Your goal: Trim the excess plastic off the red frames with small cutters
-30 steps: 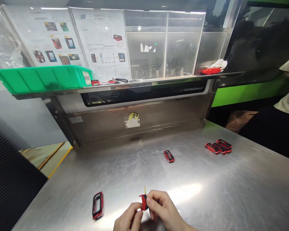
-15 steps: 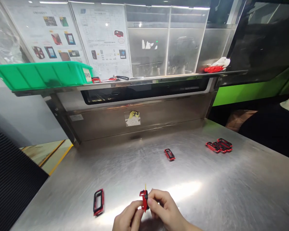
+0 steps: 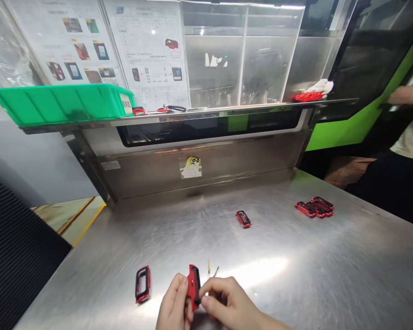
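Since the last frames, the red-and-black frame [image 3: 193, 286] has shifted left and now stands more upright, with the left hand [image 3: 172, 303] up against its left side. The right hand [image 3: 227, 302] has moved lower and sits against the frame's lower right edge. The yellow sliver [image 3: 209, 267] no longer shows against the frame: it now stands clear, above the right hand. Can't tell if it's held or resting. A thin tan sliver [image 3: 215, 271] now shows just beside it. A co-worker's hand [image 3: 406, 94] has come into view at the right edge, level with the steel shelf [image 3: 333, 101]. Head view has tilted slightly, so the shelf sits higher in frame.
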The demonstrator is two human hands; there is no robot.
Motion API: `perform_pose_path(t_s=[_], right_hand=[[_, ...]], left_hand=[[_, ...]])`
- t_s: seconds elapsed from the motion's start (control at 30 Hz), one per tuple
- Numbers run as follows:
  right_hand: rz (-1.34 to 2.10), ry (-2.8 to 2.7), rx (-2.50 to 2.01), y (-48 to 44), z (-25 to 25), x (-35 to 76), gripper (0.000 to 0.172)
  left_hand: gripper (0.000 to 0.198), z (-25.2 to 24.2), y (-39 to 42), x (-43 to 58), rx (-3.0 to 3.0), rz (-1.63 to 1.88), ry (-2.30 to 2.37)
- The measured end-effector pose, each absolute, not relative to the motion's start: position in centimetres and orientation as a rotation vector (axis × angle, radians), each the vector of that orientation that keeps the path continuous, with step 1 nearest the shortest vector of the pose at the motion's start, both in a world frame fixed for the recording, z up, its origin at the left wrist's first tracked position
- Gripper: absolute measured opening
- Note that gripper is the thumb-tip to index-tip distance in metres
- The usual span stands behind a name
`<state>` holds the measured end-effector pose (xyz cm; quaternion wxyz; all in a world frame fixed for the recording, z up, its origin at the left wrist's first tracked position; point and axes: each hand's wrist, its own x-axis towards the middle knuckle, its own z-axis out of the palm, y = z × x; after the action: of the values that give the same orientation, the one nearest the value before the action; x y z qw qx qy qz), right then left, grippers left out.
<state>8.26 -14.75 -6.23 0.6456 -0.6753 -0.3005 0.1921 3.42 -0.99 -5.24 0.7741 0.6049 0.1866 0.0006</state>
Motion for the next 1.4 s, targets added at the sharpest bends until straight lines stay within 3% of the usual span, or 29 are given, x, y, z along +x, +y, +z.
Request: perform_pose_path(t_s=[0.13, 0.27, 0.5, 0.63, 0.77, 0.93, 1.13, 1.4], right_hand=[[0.409, -0.666, -1.559, -14.6, -6.8, 8.4, 0.030], [0.490, -0.573, -1.511, -14.4, -6.9, 8.4, 0.031], [0.742, -0.442, -1.337, -14.2, -6.4, 9.0, 0.056], [0.784, -0.417, -1.302, -14.2, -6.4, 9.2, 0.060], [0.774, -0.461, -1.303, -14.3, -6.4, 9.0, 0.061], [0.643, -0.573, -1.399, -14.5, -6.2, 8.4, 0.051], [0.401, -0.756, -1.555, -14.6, -6.6, 8.1, 0.024], [0.140, -0.975, -1.684, -14.8, -7.0, 8.2, 0.028]], left_hand=[[0.052, -6.5, 0.0, 4.3, 0.987, -0.224, 0.420], [0.043, -7.6, 0.9, 4.8, 0.825, -0.414, 0.388], [0.073, -6.5, 0.5, 5.3, 0.845, -0.599, 0.509], [0.072, -6.4, 0.6, 5.2, 0.850, -0.616, 0.500], [0.040, -6.2, 0.5, 4.6, 0.885, -0.417, 0.424], [0.061, -5.3, -0.3, 4.1, 1.124, -0.148, 0.375], [0.063, -4.8, -0.6, 3.9, 1.308, -0.050, 0.320], [0.063, -4.3, -0.6, 3.6, 1.305, -0.065, 0.341]])
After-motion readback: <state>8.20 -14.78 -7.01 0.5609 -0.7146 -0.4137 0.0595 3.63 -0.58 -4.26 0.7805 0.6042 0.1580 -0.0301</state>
